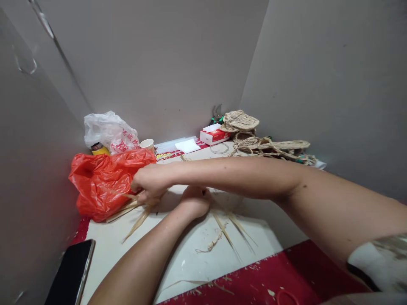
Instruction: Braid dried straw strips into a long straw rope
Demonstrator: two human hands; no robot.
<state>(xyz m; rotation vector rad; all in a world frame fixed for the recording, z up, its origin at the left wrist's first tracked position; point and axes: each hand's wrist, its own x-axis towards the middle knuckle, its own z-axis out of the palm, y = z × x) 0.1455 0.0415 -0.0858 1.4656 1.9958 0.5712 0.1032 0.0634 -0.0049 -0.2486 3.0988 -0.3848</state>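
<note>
My arms are crossed over a white table top (197, 254). My right hand (149, 182) reaches to the left and grips pale dry straw strips (135, 212) beside a red plastic bag (101, 182). My left hand (195, 201) is closed in a fist at the middle of the table, pressing down on other straw strips (230, 231) that fan out toward me. What lies under the fist is hidden.
A black phone (71, 275) lies at the near left edge. At the back stand a white plastic bag (110, 133), a paper cup (147, 145), a red and white box (213, 134), pliers (217, 113) and woven straw sandals (254, 137). Grey walls close in on three sides. Red cloth (254, 279) covers the near edge.
</note>
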